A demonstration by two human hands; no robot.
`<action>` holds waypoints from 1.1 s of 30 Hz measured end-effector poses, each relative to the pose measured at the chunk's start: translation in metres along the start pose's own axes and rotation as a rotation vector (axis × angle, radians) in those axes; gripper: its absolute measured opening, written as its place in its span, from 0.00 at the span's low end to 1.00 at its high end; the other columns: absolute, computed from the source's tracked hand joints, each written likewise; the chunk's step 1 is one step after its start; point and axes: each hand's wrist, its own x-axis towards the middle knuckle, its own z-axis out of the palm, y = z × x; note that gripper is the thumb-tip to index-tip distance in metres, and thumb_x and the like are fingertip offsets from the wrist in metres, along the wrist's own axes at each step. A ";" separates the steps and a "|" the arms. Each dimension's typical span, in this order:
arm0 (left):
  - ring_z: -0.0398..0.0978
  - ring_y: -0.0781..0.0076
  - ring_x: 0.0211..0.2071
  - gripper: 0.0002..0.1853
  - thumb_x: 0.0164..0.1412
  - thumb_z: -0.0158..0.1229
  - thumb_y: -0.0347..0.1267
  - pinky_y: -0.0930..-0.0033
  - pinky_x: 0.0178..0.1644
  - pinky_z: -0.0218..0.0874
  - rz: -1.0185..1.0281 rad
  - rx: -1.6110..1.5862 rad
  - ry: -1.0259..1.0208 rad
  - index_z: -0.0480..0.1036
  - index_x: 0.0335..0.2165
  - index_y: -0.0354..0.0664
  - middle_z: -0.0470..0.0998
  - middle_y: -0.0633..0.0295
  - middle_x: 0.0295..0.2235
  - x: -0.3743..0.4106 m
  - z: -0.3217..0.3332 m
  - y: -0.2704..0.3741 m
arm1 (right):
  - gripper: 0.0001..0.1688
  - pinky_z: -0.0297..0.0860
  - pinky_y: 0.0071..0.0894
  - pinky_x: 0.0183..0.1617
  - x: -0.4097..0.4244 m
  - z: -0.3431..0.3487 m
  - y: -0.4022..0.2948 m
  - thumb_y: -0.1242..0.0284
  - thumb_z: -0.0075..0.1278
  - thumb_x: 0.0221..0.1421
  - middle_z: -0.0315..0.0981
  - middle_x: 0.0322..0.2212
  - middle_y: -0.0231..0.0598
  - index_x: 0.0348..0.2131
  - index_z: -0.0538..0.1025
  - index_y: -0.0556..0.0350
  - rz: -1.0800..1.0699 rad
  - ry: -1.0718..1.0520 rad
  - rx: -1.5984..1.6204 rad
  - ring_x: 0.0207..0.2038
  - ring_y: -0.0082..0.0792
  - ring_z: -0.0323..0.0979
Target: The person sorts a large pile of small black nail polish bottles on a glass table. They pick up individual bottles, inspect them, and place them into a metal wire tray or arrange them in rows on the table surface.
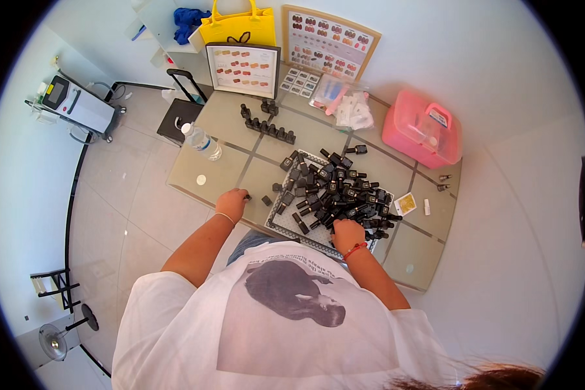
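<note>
A heap of black nail polish bottles (341, 185) fills a white tray with a dark patterned rim (279, 225). My right hand (348, 235) is at the near side of the heap, its fingers bent over the bottles; what they hold is hidden. At the table's near left edge, my left hand (232, 204) has a small black bottle (247, 197) at its fingertips. Another small black bottle (266, 200) stands between that hand and the tray. Farther back, several black bottles (270, 129) are lined up in a row, with a few more (269, 107) behind it.
A clear plastic water bottle (205, 144) stands at the left of the table (180, 183). A pink plastic case (421, 129) is at the back right, beside plastic bags (346, 105). Framed colour charts (243, 70) lean at the back. A square of gold flakes (405, 204) lies right of the tray.
</note>
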 end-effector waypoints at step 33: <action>0.77 0.52 0.38 0.08 0.56 0.60 0.33 0.54 0.43 0.68 -0.011 -0.022 0.033 0.78 0.36 0.46 0.79 0.56 0.34 -0.002 0.001 0.002 | 0.32 0.65 0.21 0.27 0.043 0.000 -0.036 0.86 0.50 0.46 0.76 0.35 0.47 0.54 0.71 0.64 0.087 -0.770 1.842 0.28 0.28 0.74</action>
